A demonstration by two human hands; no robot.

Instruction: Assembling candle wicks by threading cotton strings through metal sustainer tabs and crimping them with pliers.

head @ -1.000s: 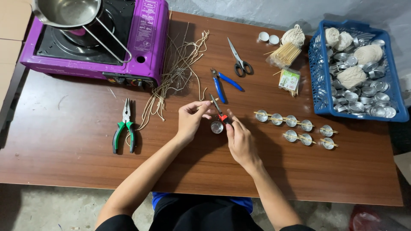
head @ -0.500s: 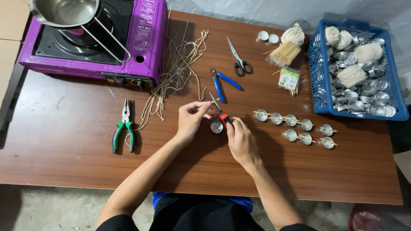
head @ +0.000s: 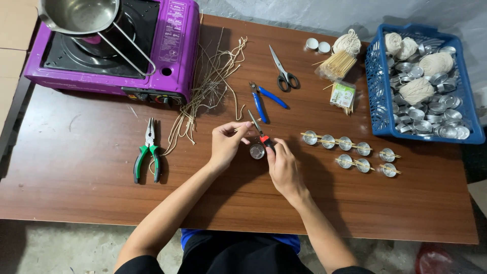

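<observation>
head view, frame centre: left hand (head: 227,144) pinches a thin wick (head: 247,126) between closed fingertips. right hand (head: 283,165) is closed around red-handled pliers (head: 258,131), tips pointing up-left. small metal cup (head: 257,150) sits on the worktop (head: 76,172) between both hands. green pliers (head: 147,151) lie left; blue basket (head: 378,101) upper right.

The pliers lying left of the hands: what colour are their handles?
Green and black handles on the pliers, seen in the head view.
</observation>
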